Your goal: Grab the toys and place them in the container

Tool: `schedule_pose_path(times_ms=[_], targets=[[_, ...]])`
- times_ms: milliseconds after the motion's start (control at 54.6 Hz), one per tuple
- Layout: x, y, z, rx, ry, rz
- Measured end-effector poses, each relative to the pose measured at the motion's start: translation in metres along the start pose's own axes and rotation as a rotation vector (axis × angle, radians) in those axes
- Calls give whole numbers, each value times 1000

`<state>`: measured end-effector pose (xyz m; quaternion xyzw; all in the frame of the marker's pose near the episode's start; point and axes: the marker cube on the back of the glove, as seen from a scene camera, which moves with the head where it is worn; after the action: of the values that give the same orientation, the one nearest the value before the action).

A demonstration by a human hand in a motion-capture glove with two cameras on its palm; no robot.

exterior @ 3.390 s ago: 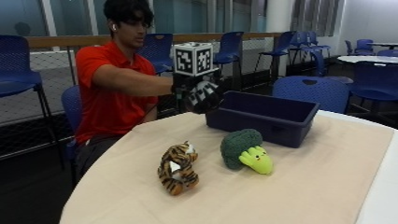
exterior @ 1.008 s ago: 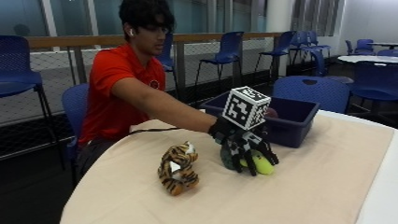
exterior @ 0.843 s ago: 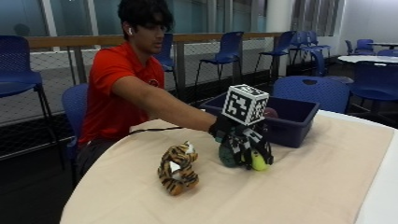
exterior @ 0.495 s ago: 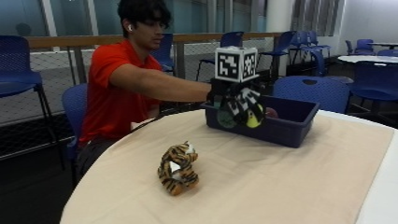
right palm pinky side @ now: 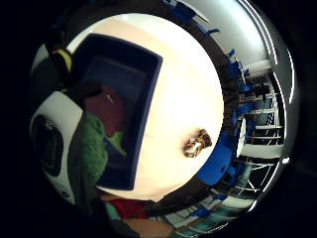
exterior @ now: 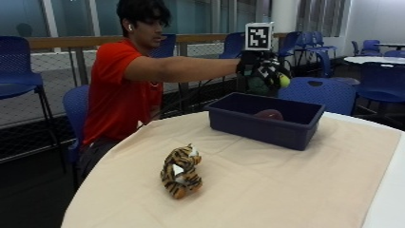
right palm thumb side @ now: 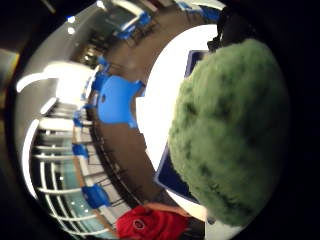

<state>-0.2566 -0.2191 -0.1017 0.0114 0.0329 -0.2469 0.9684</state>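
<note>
Hand (exterior: 265,71) w/ broccoli toy (exterior: 258,85) rose off beige table (exterior: 303,180), blue chairs (exterior: 19,61) behind.

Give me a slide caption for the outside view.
Gloved right hand holds broccoli toy above blue container; tiger toy waits.

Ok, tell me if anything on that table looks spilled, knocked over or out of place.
Nothing stands out. The tiger toy lies alone on the table, waiting. The blue container sits level with a reddish toy inside. The gloved right hand holds the broccoli toy above the container.
</note>
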Motion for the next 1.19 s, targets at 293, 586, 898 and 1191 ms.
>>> schedule_pose_path(times_ms=[293, 586, 898, 1191], targets=[[21, 25, 13, -179, -22, 87], [121, 76, 14, -124, -99, 273], [241, 154, 51, -168, -33, 518], [299, 194, 103, -225, -47, 641]])
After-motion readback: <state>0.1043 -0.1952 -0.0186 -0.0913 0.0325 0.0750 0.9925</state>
